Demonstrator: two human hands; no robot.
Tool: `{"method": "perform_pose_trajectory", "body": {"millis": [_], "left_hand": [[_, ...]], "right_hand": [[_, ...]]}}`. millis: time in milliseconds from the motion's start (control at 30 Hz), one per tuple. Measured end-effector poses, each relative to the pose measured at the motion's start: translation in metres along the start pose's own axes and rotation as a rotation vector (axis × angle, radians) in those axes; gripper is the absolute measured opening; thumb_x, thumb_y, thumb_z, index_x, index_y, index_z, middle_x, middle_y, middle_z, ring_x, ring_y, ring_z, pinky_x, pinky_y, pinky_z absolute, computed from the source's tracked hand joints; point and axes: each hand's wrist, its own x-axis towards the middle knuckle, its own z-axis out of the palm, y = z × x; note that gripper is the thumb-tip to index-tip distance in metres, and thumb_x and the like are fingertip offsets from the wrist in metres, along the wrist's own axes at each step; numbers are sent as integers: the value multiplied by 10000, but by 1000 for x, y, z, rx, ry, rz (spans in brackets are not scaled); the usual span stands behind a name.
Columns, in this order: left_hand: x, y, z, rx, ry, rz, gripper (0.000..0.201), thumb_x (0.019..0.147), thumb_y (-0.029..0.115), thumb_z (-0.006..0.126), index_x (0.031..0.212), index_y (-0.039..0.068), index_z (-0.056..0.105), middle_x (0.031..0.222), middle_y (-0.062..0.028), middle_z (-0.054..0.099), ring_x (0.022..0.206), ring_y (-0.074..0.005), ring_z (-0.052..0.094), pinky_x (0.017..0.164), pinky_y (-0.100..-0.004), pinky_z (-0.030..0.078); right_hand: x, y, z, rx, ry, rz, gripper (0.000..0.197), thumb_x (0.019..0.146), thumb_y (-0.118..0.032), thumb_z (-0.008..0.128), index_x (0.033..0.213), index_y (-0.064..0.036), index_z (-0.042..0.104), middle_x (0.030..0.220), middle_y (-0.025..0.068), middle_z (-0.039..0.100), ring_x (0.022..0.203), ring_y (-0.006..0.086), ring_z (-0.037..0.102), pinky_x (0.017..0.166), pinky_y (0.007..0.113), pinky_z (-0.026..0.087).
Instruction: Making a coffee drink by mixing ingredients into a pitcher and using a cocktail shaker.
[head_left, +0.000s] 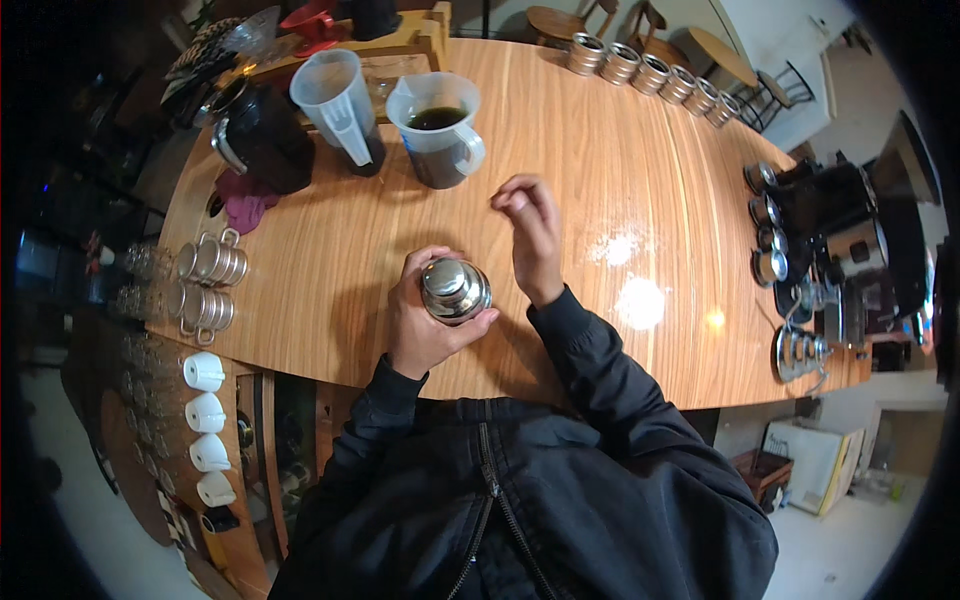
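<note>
My left hand (420, 330) is wrapped round a shiny metal cocktail shaker (457, 291) near the front of the wooden table. The shaker stands upright with its domed cap on top. To its right, my right hand (536, 238) is raised, apart from it, with fingers curled in and nothing visible in them. Beyond the hands stands a translucent measuring jug (450, 165) part filled with dark liquid. Beside it on the left is a taller translucent jug (335, 100) with a little dark liquid at its bottom.
A dark jug with a metal handle (265, 140) and a purple cloth (245, 203) sit at the left. Metal cups (213, 258) and white cups (207, 412) line the left side. Several metal tins (655, 75) stand along the far edge. A black coffee machine (835, 220) occupies the right end.
</note>
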Motion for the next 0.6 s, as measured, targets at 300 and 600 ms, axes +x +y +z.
{"method": "perform_pose_trajectory", "body": {"millis": [300,600], "left_hand": [[9,-4,4,-47,-92,100,688,609,107,860,1193,14,510,1040,-125,643,932,-218,668,834,-345,540],[2,-25,2,-46,-98,71,715,635,171,876,1217,-25,511,1053,-128,624,953,-202,649,814,-311,539]], "right_hand": [[-50,-33,0,-359,-453,-54,616,743,-283,829,1263,-48,595,1314,187,554,1258,333,518,1083,441,378],[-67,-34,16,-438,-341,-137,617,715,-256,836,1246,-43,608,1297,182,566,1208,336,559,1043,423,421]]}}
